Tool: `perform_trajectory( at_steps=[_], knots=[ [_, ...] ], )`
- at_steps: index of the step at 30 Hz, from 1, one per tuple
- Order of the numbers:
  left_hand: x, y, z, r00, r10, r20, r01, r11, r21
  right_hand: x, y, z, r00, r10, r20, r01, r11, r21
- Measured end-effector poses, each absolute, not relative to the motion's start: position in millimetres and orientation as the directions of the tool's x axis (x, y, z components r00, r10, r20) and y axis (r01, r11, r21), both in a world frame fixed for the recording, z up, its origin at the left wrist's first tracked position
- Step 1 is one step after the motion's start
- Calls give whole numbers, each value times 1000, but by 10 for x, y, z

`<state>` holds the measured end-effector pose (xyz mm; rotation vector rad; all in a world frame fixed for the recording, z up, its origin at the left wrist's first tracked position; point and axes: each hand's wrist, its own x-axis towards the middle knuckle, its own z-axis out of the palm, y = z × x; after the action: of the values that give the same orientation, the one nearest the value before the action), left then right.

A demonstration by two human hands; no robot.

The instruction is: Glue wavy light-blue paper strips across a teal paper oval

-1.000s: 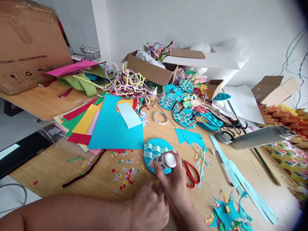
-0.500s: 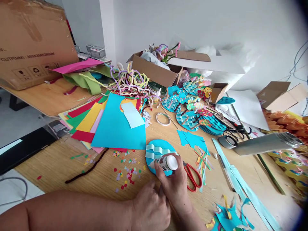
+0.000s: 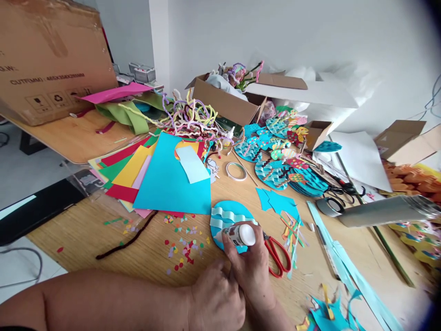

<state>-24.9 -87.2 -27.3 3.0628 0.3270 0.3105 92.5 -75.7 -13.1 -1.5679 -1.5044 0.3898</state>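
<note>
My right hand (image 3: 251,271) grips a small white glue bottle (image 3: 238,233) lying sideways, its tip pointing left onto a blue paper circle (image 3: 230,212) with pale wavy strips glued across it. My left hand (image 3: 215,301) rests curled on the wooden table (image 3: 148,257) just below the circle, pressed against my right hand; I cannot make out anything in it. Red-handled scissors (image 3: 277,255) lie right beside my right hand.
A stack of coloured paper sheets (image 3: 155,177) lies at the left, with confetti bits (image 3: 181,246) and a dark pipe cleaner (image 3: 126,241) before it. Finished blue paper crafts (image 3: 282,168), a tape ring (image 3: 237,171), cardboard boxes (image 3: 223,103), a grey cylinder (image 3: 382,211) and pale paper strips (image 3: 344,266) crowd the right.
The view has drifted slightly, so everything sits a little further right and lower. The hands and the glue bottle keep their place on the blue circle.
</note>
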Motion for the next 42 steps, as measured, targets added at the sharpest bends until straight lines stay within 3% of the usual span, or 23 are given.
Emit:
perform_trajectory(
  at_steps=[42],
  knots=[
    [-239,-847,-245,972,196,130,186,-979,81,926,-758,-168,236,903,358,655,124,-745]
  ],
)
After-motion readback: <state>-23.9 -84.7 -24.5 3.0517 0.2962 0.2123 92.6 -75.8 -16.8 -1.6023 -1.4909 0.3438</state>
